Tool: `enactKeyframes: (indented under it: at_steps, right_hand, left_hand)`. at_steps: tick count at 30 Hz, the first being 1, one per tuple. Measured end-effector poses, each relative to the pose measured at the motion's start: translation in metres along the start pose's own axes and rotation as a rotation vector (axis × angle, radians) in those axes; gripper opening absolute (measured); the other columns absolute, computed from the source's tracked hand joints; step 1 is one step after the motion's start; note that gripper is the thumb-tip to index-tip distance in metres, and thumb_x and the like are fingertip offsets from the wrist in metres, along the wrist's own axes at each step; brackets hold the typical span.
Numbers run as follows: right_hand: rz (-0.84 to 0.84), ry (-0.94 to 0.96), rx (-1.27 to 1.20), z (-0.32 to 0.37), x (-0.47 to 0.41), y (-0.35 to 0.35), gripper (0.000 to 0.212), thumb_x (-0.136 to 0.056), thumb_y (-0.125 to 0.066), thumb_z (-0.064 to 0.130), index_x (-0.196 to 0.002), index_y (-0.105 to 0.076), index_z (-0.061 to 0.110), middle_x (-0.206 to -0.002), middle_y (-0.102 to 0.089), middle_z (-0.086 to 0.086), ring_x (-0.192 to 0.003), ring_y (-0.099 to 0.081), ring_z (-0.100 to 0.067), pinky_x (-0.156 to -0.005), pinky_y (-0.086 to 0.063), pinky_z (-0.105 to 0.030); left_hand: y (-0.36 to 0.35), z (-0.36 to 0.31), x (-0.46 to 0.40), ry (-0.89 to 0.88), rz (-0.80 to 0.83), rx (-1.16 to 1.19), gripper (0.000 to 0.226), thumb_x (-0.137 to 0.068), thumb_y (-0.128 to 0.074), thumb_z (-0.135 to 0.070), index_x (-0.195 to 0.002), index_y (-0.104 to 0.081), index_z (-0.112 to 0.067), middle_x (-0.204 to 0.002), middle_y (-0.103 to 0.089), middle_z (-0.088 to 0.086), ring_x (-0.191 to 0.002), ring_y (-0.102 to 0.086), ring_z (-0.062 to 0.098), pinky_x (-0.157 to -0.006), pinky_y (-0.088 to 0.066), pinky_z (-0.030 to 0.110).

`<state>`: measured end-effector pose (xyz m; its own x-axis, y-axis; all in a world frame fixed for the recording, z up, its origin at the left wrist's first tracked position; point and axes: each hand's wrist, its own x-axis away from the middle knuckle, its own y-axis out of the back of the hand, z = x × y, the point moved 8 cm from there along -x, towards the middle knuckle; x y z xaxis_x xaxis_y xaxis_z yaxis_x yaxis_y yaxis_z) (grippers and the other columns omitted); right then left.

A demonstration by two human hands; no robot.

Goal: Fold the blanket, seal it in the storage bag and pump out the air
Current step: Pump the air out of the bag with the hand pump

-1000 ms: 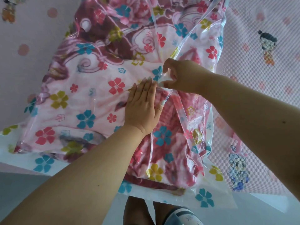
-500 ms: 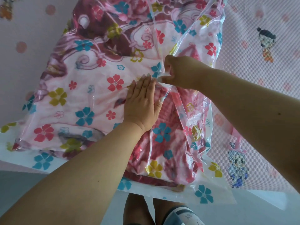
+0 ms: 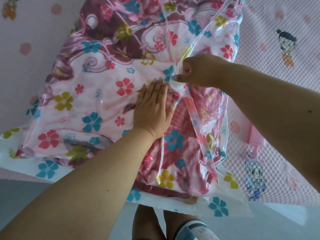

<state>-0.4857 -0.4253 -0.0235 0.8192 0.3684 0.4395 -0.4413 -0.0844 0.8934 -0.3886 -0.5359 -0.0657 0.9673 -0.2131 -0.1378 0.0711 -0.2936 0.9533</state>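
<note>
A folded pink and maroon blanket (image 3: 107, 101) lies inside a clear storage bag (image 3: 223, 194) printed with coloured flowers, spread over the bed. A round white valve cap (image 3: 176, 85) sits on top of the bag near its middle. My right hand (image 3: 202, 70) curls its fingers and thumb round the cap from the right. Just left of the valve, my left hand (image 3: 152, 111) lies flat with straight fingers, pressing the bag down onto the blanket.
The bag rests on a pink quilted bed cover (image 3: 280, 94) with cartoon figures. The bed's near edge runs along the bottom, with grey floor (image 3: 22, 193) below it. My legs and a slipper (image 3: 195, 229) stand right at that edge.
My right hand has shifted slightly on the valve, and the white cap now shows under its fingers. My left hand keeps pressing in the same spot.
</note>
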Motion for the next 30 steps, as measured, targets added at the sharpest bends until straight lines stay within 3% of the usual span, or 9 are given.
enactKeyframes:
  at_steps: [2, 4, 7, 11, 16, 22, 24, 27, 30]
  right_hand:
    - [0.061, 0.059, -0.002, 0.001, 0.003, -0.005, 0.052, -0.087, -0.051, 0.061, -0.107, -0.057, 0.013, -0.096, -0.06, -0.002, -0.094, -0.057, -0.024, -0.085, -0.047, -0.037]
    - [0.074, 0.108, 0.023, 0.006, 0.003, -0.008, 0.038, -0.091, -0.051, 0.055, -0.09, -0.055, 0.018, -0.082, -0.054, 0.003, -0.083, -0.053, -0.021, -0.077, -0.043, -0.034]
    - [0.073, 0.083, 0.036, 0.01, -0.002, -0.013, 0.046, -0.094, -0.041, 0.057, -0.071, -0.047, 0.018, -0.069, -0.048, 0.002, -0.067, -0.048, -0.017, -0.068, -0.038, -0.032]
    - [0.048, 0.033, 0.084, 0.008, -0.005, -0.022, 0.064, -0.095, -0.029, 0.062, -0.081, -0.056, 0.006, -0.07, -0.053, -0.004, -0.075, -0.058, -0.024, -0.073, -0.047, -0.035]
    - [0.028, 0.101, 0.061, 0.009, 0.003, -0.006, 0.048, -0.093, -0.041, 0.059, -0.105, -0.052, 0.013, -0.084, -0.05, 0.002, -0.085, -0.051, -0.021, -0.081, -0.045, -0.037]
    - [0.036, -0.181, 0.077, 0.005, -0.005, -0.024, 0.068, -0.097, -0.022, 0.063, -0.064, -0.049, 0.011, -0.062, -0.051, -0.004, -0.059, -0.05, -0.018, -0.064, -0.041, -0.034]
    - [0.094, -0.183, -0.014, 0.0, -0.005, -0.027, 0.071, -0.095, -0.021, 0.066, -0.069, -0.054, 0.009, -0.062, -0.053, -0.003, -0.061, -0.053, -0.018, -0.067, -0.042, -0.034]
    - [0.14, -0.023, -0.083, 0.002, -0.003, -0.021, 0.047, -0.094, -0.04, 0.057, -0.099, -0.053, 0.012, -0.077, -0.053, 0.002, -0.073, -0.052, -0.017, -0.075, -0.044, -0.036]
    - [0.068, 0.085, 0.05, 0.01, -0.001, -0.011, 0.041, -0.093, -0.045, 0.056, -0.094, -0.048, 0.016, -0.075, -0.046, 0.006, -0.08, -0.049, -0.02, -0.074, -0.041, -0.033]
  left_hand:
    - [0.0, 0.0, 0.0, 0.002, 0.008, -0.001, 0.065, -0.098, -0.024, -0.046, -0.142, -0.041, -0.001, -0.147, -0.041, 0.017, -0.14, -0.034, 0.031, -0.118, -0.016, 0.042]
    - [-0.001, 0.0, 0.0, 0.005, 0.018, -0.004, 0.066, -0.098, -0.023, -0.046, -0.143, -0.04, -0.001, -0.148, -0.04, 0.017, -0.14, -0.034, 0.03, -0.118, -0.016, 0.042]
    - [-0.002, 0.0, 0.0, 0.009, 0.023, -0.007, 0.066, -0.098, -0.023, -0.047, -0.143, -0.041, -0.001, -0.148, -0.04, 0.017, -0.14, -0.033, 0.03, -0.118, -0.015, 0.041]
    - [-0.004, 0.001, 0.0, 0.009, 0.036, -0.011, 0.067, -0.098, -0.021, -0.047, -0.143, -0.039, -0.001, -0.149, -0.039, 0.017, -0.141, -0.032, 0.03, -0.119, -0.014, 0.041]
    - [-0.003, 0.0, 0.0, 0.008, 0.019, -0.003, 0.065, -0.098, -0.024, -0.046, -0.142, -0.041, -0.001, -0.148, -0.041, 0.017, -0.14, -0.034, 0.031, -0.118, -0.015, 0.042]
    - [-0.005, 0.001, 0.0, 0.005, 0.02, -0.012, 0.064, -0.098, -0.025, -0.045, -0.142, -0.041, 0.0, -0.147, -0.041, 0.018, -0.14, -0.034, 0.031, -0.118, -0.017, 0.043]
    - [-0.005, 0.0, 0.0, 0.003, 0.017, -0.011, 0.065, -0.098, -0.025, -0.045, -0.142, -0.041, 0.0, -0.147, -0.041, 0.018, -0.14, -0.034, 0.031, -0.118, -0.016, 0.042]
    - [-0.004, 0.001, 0.001, 0.009, 0.026, -0.006, 0.066, -0.098, -0.023, -0.046, -0.142, -0.04, 0.0, -0.148, -0.041, 0.018, -0.14, -0.034, 0.031, -0.118, -0.016, 0.043]
    - [-0.004, 0.0, 0.0, 0.004, 0.02, -0.009, 0.065, -0.098, -0.023, -0.045, -0.142, -0.041, 0.0, -0.147, -0.041, 0.019, -0.14, -0.035, 0.031, -0.118, -0.016, 0.043]
